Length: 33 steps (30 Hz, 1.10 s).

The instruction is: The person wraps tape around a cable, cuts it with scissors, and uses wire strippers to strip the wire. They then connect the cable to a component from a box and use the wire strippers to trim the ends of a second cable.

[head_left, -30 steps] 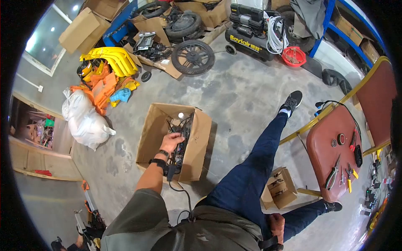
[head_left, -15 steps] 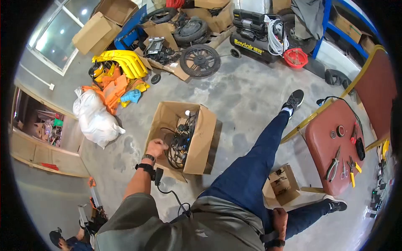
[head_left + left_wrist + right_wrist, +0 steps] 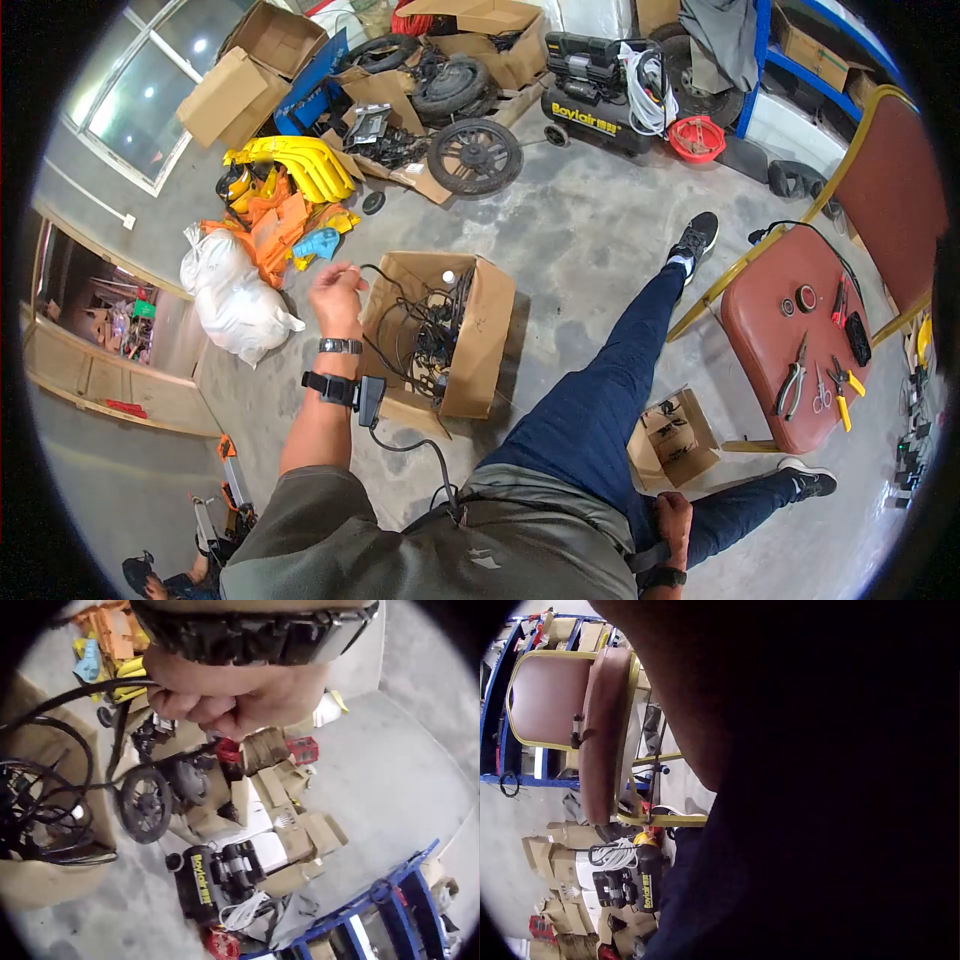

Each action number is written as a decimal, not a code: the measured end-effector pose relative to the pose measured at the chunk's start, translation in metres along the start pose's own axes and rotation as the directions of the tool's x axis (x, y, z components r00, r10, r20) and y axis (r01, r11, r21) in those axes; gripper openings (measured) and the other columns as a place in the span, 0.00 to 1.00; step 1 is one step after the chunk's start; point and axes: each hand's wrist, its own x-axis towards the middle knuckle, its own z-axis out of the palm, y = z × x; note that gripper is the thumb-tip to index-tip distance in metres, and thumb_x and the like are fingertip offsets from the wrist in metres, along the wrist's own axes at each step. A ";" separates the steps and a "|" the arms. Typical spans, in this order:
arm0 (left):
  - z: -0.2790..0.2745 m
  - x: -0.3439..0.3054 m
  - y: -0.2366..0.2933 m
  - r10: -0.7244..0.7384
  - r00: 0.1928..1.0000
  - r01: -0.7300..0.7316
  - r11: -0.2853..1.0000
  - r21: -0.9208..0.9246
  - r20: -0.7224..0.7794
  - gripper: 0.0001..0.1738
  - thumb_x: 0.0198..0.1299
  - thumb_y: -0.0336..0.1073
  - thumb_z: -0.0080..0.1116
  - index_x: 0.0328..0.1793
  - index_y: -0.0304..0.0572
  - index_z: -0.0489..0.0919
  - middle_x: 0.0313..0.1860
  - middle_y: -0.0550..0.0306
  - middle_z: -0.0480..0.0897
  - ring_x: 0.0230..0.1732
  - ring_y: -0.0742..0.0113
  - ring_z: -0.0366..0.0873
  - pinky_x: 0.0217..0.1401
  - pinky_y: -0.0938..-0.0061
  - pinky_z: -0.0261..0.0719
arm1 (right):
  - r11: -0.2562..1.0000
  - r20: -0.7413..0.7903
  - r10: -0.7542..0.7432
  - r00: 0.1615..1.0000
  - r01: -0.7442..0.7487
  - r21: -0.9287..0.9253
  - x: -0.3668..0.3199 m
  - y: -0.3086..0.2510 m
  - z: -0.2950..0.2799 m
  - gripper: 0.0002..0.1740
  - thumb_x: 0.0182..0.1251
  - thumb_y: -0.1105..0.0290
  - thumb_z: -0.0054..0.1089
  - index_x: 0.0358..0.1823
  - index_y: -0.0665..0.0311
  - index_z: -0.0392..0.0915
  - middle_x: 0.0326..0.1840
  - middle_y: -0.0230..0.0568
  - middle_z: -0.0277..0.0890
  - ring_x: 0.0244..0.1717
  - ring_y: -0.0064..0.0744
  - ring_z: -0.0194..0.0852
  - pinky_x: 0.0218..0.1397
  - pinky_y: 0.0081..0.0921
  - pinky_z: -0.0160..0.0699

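My left hand (image 3: 338, 300) is raised beside the left wall of a cardboard box (image 3: 480, 340), pinching a black cable (image 3: 82, 691). From the curled fingers, the cable runs back over the box wall into a tangle of black cables (image 3: 432, 330). In the left wrist view the left hand (image 3: 240, 701) shows its fingers folded around the cable, and a short length hangs below. My right hand (image 3: 674, 520) rests on my thigh with loosely curled fingers and nothing in it. The right wrist view is mostly dark.
A red chair (image 3: 785, 300) to the right bears pliers (image 3: 793, 385), scissors (image 3: 822, 395) and tape rolls. A smaller box (image 3: 672, 440) stands by my leg. Left of the big box lies a white sack (image 3: 235, 300). An air compressor (image 3: 600, 110) and a wheel (image 3: 474, 157) are farther off.
My left hand has moved from inside the box out past its left wall, drawing a black cable up from the tangle. The right hand has stayed on the thigh.
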 end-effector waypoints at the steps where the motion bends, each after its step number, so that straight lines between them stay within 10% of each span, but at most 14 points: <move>1: -0.003 -0.001 0.003 0.062 0.998 -0.063 0.996 -0.056 -0.028 0.04 0.61 0.28 0.66 0.41 0.39 0.83 0.23 0.63 0.81 0.18 0.79 0.67 0.19 0.81 0.58 | 1.000 0.012 0.024 1.000 -0.024 0.009 -0.002 -0.004 -0.001 0.14 0.65 0.69 0.62 0.45 0.74 0.84 0.34 0.43 0.85 0.34 0.31 0.81 0.42 0.28 0.79; 9: -0.017 0.005 0.027 0.461 0.885 -0.464 0.872 -0.152 -0.060 0.07 0.66 0.29 0.63 0.47 0.36 0.83 0.27 0.67 0.80 0.22 0.80 0.69 0.23 0.82 0.64 | 0.995 0.042 0.100 0.994 -0.101 0.011 -0.003 -0.017 -0.003 0.13 0.62 0.71 0.62 0.42 0.75 0.83 0.37 0.52 0.87 0.41 0.38 0.85 0.50 0.32 0.80; 12: -0.017 0.012 -0.026 0.082 0.995 -0.083 0.996 0.028 0.062 0.10 0.66 0.32 0.65 0.50 0.35 0.84 0.25 0.67 0.78 0.20 0.80 0.68 0.22 0.82 0.63 | 0.998 0.034 0.054 0.998 -0.053 -0.031 -0.001 -0.011 -0.002 0.12 0.63 0.71 0.61 0.43 0.74 0.83 0.37 0.52 0.87 0.41 0.38 0.85 0.50 0.33 0.80; 17: -0.011 -0.016 -0.075 -0.272 0.953 0.263 0.961 0.082 0.135 0.09 0.65 0.36 0.67 0.40 0.37 0.84 0.17 0.65 0.74 0.13 0.77 0.65 0.14 0.77 0.58 | 0.993 0.012 -0.113 0.994 0.113 -0.041 -0.007 0.001 -0.006 0.14 0.65 0.68 0.61 0.43 0.74 0.84 0.31 0.41 0.85 0.32 0.28 0.80 0.39 0.28 0.79; 33: 0.024 -0.043 -0.048 -0.368 0.766 0.371 0.923 0.105 0.527 0.08 0.66 0.34 0.65 0.39 0.37 0.85 0.18 0.67 0.73 0.14 0.78 0.63 0.17 0.79 0.55 | 0.996 0.010 -0.088 0.996 0.088 -0.019 0.013 0.044 0.003 0.13 0.67 0.69 0.61 0.45 0.73 0.83 0.33 0.41 0.85 0.32 0.28 0.81 0.39 0.26 0.80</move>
